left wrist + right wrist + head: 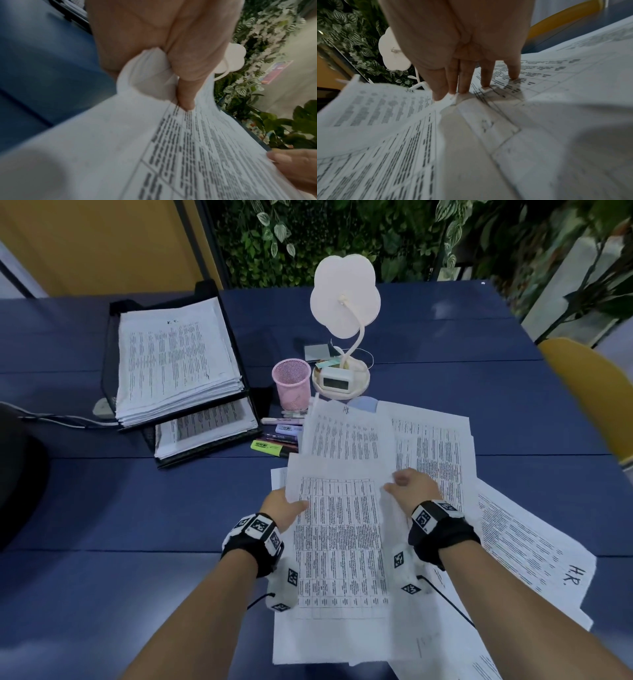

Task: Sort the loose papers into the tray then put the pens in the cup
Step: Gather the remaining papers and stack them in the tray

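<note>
I hold a thin bundle of printed sheets [339, 525] just above the loose papers [513, 535] spread over the blue table. My left hand [286, 505] grips the bundle's left edge, thumb on top [187, 94] and the paper bunched in the palm. At the right edge my right hand [411, 484] pinches it between thumb [438, 94] and forefinger, the other fingertips resting on the sheets below. The black two-tier tray [113, 313] stands at the far left, both levels stacked with paper. A pink mesh cup [292, 383] stands empty, with several pens and highlighters [277, 436] lying in front of it.
A white flower-shaped lamp [344, 302] with a small clock [337, 378] on its base stands behind the papers, right of the cup. A yellow chair [596, 392] is at the right edge. Cables and a dark object [20, 474] lie at the far left.
</note>
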